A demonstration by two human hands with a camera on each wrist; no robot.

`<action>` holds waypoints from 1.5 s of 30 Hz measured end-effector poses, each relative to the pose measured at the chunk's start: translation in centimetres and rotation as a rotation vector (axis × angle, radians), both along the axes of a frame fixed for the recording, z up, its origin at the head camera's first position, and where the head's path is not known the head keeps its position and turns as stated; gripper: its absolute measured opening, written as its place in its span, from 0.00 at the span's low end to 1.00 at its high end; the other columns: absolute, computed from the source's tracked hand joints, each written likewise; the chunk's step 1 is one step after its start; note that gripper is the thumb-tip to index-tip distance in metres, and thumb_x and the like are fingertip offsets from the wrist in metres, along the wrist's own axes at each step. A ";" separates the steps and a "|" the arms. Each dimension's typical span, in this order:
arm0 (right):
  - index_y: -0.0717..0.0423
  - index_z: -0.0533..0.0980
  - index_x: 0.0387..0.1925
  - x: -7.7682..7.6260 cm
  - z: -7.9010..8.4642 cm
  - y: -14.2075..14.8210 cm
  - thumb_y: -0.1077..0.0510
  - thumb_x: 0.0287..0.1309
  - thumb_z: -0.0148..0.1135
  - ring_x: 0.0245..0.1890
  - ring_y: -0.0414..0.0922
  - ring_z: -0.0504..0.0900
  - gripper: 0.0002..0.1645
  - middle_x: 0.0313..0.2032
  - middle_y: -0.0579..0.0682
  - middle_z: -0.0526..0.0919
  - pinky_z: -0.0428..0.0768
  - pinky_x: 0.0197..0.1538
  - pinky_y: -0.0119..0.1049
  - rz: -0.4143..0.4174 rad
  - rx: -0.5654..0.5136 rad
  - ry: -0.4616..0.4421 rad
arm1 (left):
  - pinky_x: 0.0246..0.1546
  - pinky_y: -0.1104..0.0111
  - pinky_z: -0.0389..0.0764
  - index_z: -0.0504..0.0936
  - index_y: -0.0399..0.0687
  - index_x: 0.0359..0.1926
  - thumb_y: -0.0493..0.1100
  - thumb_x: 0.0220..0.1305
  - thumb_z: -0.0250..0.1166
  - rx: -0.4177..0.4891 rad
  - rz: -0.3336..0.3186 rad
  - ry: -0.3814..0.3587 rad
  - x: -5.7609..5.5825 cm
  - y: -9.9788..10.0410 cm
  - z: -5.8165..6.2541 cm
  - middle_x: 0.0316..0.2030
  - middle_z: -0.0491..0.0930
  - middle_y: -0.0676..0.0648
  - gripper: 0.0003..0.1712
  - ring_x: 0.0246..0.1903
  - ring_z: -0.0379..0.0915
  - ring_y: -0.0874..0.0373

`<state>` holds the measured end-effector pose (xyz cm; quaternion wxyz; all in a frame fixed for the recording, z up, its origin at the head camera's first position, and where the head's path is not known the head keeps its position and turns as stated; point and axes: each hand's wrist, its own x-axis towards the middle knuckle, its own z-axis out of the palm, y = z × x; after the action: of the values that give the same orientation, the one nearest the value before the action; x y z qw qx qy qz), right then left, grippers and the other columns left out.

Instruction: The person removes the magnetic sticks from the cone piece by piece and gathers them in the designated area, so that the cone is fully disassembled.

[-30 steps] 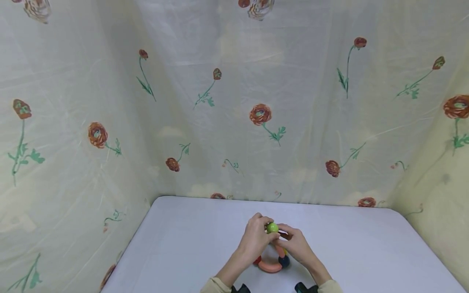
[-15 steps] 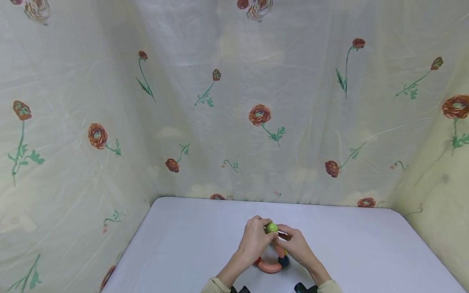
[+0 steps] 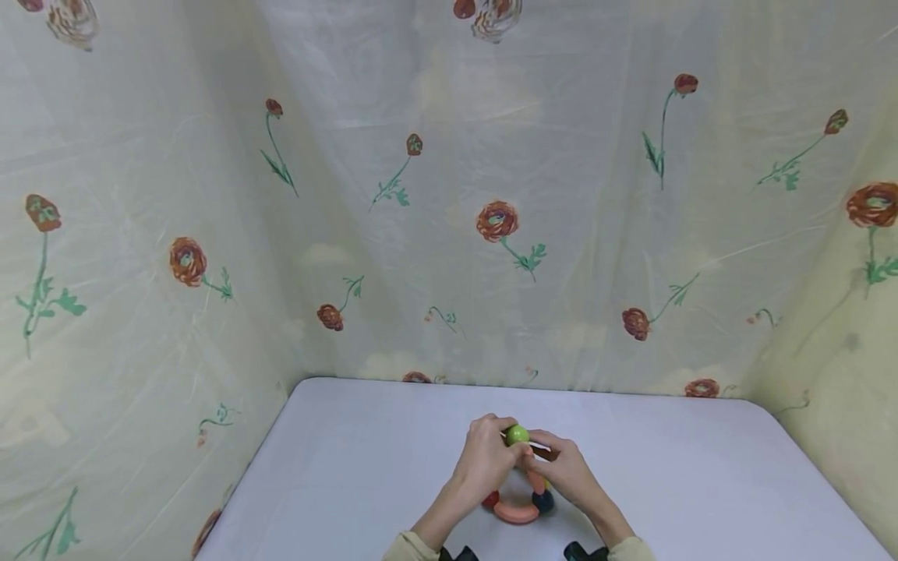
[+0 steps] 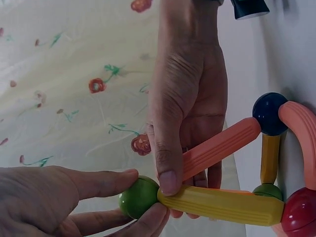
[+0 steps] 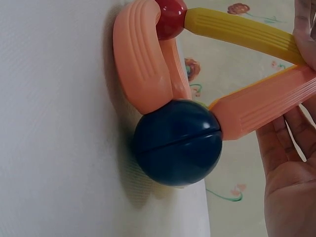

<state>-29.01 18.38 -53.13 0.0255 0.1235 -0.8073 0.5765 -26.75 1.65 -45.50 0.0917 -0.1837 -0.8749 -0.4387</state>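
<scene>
My left hand (image 3: 486, 458) pinches a bright green ball (image 4: 138, 198) between thumb and fingers. It meets the upper end of a yellow ridged rod (image 4: 222, 203) from a magnetic building set. My right hand (image 3: 567, 466) grips the upper ends of the yellow rod and a straight salmon rod (image 4: 222, 148), thumb in front. Both rods slope down to the base: the yellow to a red ball (image 4: 300, 211), the salmon to a dark blue ball (image 5: 177, 143). A curved salmon rod (image 5: 140, 61) joins those two balls. The hands partly hide the structure's top and far side.
The structure stands on a white table (image 3: 365, 460). A second, darker green ball (image 4: 269, 190) and another yellow rod (image 4: 269, 158) form part of the far side. Flower-printed curtains (image 3: 449, 257) enclose the table. Black wrist mounts (image 3: 585, 552) show near the sleeves.
The green ball and my left fingers have shifted very slightly left. My right hand keeps its grip, and the base stays almost where it was.
</scene>
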 end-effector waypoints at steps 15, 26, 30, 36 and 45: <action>0.49 0.81 0.49 0.1 0.1 -0.3 0.53 0.49 0.74 0.58 0.49 0.77 0.23 0.51 0.49 0.83 0.76 0.60 0.44 -0.038 0.008 -0.045 | 0.25 0.77 0.77 0.84 0.37 0.40 0.38 0.54 0.71 0.097 0.009 -0.048 -0.3 -0.9 0.6 0.31 0.84 0.46 0.13 0.27 0.76 0.67; 0.45 0.81 0.49 0.1 0.2 -0.3 0.48 0.48 0.74 0.56 0.45 0.77 0.24 0.49 0.44 0.84 0.75 0.62 0.45 -0.026 0.019 -0.065 | 0.31 0.75 0.82 0.83 0.38 0.46 0.39 0.54 0.72 0.167 0.080 -0.036 -1.7 -3.2 1.3 0.36 0.85 0.44 0.18 0.33 0.81 0.62; 0.48 0.81 0.50 0.1 0.5 -0.3 0.48 0.48 0.74 0.56 0.46 0.77 0.25 0.49 0.45 0.84 0.75 0.62 0.46 -0.019 0.020 -0.070 | 0.34 0.73 0.82 0.83 0.39 0.45 0.39 0.53 0.73 0.186 0.136 -0.015 -3.5 -5.1 1.1 0.38 0.84 0.44 0.18 0.35 0.81 0.58; 0.48 0.81 0.49 0.3 0.7 -0.2 0.50 0.48 0.74 0.56 0.47 0.77 0.24 0.49 0.47 0.83 0.76 0.61 0.44 -0.012 0.007 -0.062 | 0.35 0.69 0.84 0.82 0.35 0.44 0.33 0.51 0.73 0.206 0.178 0.047 -6.8 -7.9 -0.1 0.38 0.84 0.40 0.17 0.36 0.83 0.52; 0.48 0.81 0.49 0.3 0.5 -0.2 0.49 0.48 0.74 0.57 0.47 0.76 0.25 0.49 0.46 0.83 0.76 0.61 0.43 0.004 -0.006 -0.065 | 0.36 0.64 0.83 0.82 0.32 0.45 0.33 0.51 0.71 0.063 0.253 -0.053 -10.8 -10.6 -4.5 0.39 0.83 0.37 0.18 0.38 0.80 0.48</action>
<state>-28.70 18.20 -52.59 -0.0015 0.1065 -0.8057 0.5827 -37.52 -8.93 -49.96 0.1289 -0.0575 -0.8789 -0.4557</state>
